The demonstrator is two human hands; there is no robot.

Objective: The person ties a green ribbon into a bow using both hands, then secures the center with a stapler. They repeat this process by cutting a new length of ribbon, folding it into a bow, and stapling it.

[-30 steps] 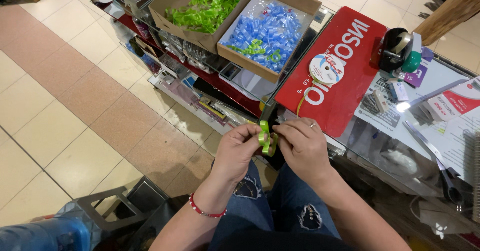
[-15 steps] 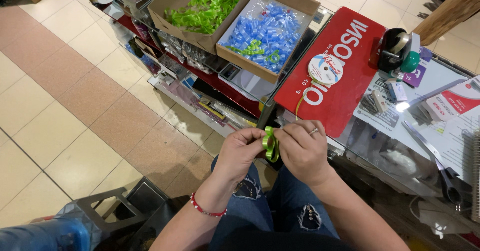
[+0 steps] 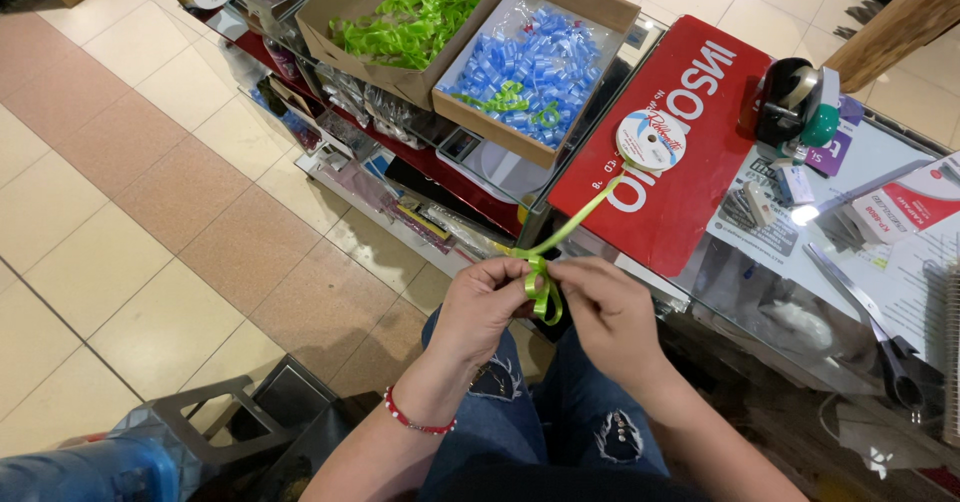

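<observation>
Both hands are meeting just off the near edge of the glass worktop (image 3: 800,292), above the person's lap. The left hand (image 3: 480,307) is pinching a small green ribbon loop (image 3: 541,287), fingers closing together on it from the left; the right hand (image 3: 605,307) is pressing in from the other side, fingers also clamped on the loop. The pinch point itself is hiding behind the fingertips, so how the loop is folded inside is hard to make out. A strand of the same green ribbon is running up from the loop to a white spool (image 3: 652,139), which is lying flat on a red sign (image 3: 690,162) in the middle of the worktop. Toward the far edge, one cardboard box of blue bows (image 3: 540,72) is sitting just beside another box of green bows (image 3: 400,17), that one cut off by the top of the view. At the right, a black tape dispenser (image 3: 790,102) is standing beyond the sign, and scissors (image 3: 860,312) are lying near the right edge, their handles blurring into shadow. A red bead bracelet (image 3: 415,420) is circling the left wrist. Both forearms are running out of view at the bottom.
</observation>
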